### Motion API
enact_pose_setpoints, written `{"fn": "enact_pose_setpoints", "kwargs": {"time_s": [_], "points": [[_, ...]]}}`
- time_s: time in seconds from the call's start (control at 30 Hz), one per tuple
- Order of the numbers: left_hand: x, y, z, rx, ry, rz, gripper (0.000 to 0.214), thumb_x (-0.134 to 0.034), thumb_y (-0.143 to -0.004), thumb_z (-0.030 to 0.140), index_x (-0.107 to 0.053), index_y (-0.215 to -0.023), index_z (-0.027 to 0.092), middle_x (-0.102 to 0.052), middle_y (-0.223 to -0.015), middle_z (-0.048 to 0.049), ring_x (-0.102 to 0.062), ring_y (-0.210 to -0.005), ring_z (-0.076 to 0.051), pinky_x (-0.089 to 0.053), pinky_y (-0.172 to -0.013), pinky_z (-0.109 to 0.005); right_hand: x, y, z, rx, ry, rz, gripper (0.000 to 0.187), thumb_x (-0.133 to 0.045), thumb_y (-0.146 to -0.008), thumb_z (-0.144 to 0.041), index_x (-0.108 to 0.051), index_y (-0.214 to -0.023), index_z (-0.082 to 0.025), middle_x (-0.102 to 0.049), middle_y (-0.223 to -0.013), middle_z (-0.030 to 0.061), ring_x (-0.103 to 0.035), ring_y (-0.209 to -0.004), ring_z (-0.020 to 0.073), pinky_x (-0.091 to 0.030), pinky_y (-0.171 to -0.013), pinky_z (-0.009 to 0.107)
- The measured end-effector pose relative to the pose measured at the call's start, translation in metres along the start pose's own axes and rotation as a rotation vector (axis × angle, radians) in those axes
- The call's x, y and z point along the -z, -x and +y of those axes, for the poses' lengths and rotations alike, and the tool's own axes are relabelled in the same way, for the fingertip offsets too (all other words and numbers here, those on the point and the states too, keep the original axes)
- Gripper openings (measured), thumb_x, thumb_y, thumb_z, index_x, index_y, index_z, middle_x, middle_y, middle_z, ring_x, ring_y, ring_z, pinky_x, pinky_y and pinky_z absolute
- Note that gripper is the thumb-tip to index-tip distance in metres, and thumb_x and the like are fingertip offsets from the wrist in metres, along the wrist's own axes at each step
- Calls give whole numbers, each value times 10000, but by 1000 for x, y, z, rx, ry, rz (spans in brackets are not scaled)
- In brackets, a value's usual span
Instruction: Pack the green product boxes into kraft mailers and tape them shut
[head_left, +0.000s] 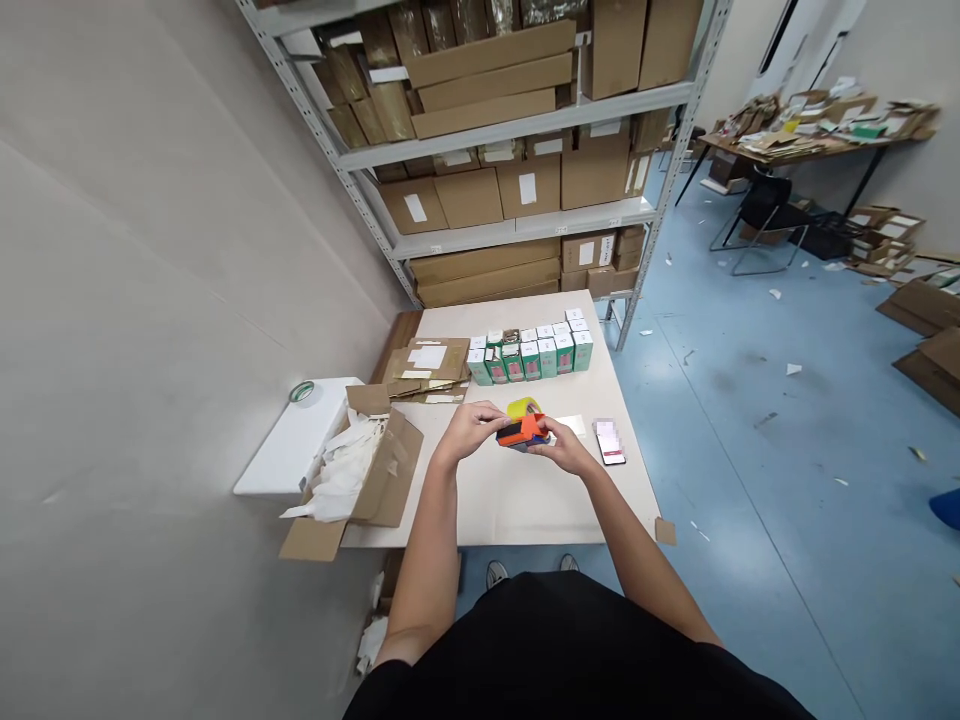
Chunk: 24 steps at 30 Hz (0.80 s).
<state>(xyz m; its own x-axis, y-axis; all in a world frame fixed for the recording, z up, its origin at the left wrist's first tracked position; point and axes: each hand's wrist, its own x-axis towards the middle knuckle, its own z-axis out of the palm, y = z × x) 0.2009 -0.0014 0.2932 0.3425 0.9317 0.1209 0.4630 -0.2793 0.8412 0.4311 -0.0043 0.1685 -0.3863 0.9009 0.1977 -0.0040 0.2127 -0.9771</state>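
Above the middle of the white table, an orange and black tape dispenser (523,431) is held between both hands. A yellow roll of tape (523,408) shows at its far side. My left hand (472,430) is closed, with thumb and fingertips pinching the dispenser's left end. From the right, my right hand (566,447) grips the other end, fingers partly hidden behind it. Just beyond the hands stand several green and white small boxes (546,357) in rows, some with open tops. A phone (609,441) with a lit screen lies right of my right hand.
An open cardboard box (386,470) with white paper inside stands at the table's left edge. Flattened cardboard (450,358) lies behind it. A green tape roll (301,391) rests on a white surface. Shelving (517,232) loaded with cartons rises behind the table (517,505).
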Motion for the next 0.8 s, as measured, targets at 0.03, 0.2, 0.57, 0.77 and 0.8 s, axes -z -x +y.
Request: {"fn": "enact_pose_setpoints", "kwargs": {"time_s": [0.03, 0.2, 0.57, 0.77, 0.8], "points": [[0, 0, -1, -2, -13, 32, 307, -716, -888, 492, -835, -815, 219, -765, -842, -78, -694, -790, -201, -520, -720, -309, 0, -1, -2, 5, 9, -8, 343, -811, -782, -456, -658, -993, -232, -656, -980, 12, -549, -899, 215, -439, -842, 345], [6, 3, -4, -35, -5, 221, 318, -734, -871, 491, -799, -737, 210, -736, -767, -58, -669, -738, -189, -512, -685, -306, -7, -7, -12, -8, 11, -31, 326, -782, -819, -465, -675, -1015, -228, -679, -995, 27, -575, -906, 223, -451, -841, 348], [50, 21, -2, -334, -297, 498, 255, -595, -1002, 392, -801, -948, 253, -761, -1090, -89, -712, -1001, -231, -576, -881, -372, -61, -32, 7, -83, 44, 86, 363, -753, -803, -527, -685, -984, -219, -697, -906, 22, -591, -827, 212, -480, -798, 339], [106, 62, -12, -295, -440, 694, 703, -544, -1004, 532, -353, -1610, 233, -377, -1645, -179, -584, -1337, -304, -526, -1048, -443, -110, -70, 4, -110, -4, 191, 398, -755, -781, -560, -650, -948, -214, -692, -896, 36, -603, -817, 219, -502, -767, 336], [119, 71, -16, -288, -401, 766, 728, -515, -1015, 537, -292, -1634, 225, -361, -1652, -188, -598, -1317, -298, -531, -1041, -435, -117, -77, 2, -117, -4, 204, 399, -760, -777, -553, -648, -950, -211, -693, -899, 38, -603, -818, 220, -505, -767, 337]]}}
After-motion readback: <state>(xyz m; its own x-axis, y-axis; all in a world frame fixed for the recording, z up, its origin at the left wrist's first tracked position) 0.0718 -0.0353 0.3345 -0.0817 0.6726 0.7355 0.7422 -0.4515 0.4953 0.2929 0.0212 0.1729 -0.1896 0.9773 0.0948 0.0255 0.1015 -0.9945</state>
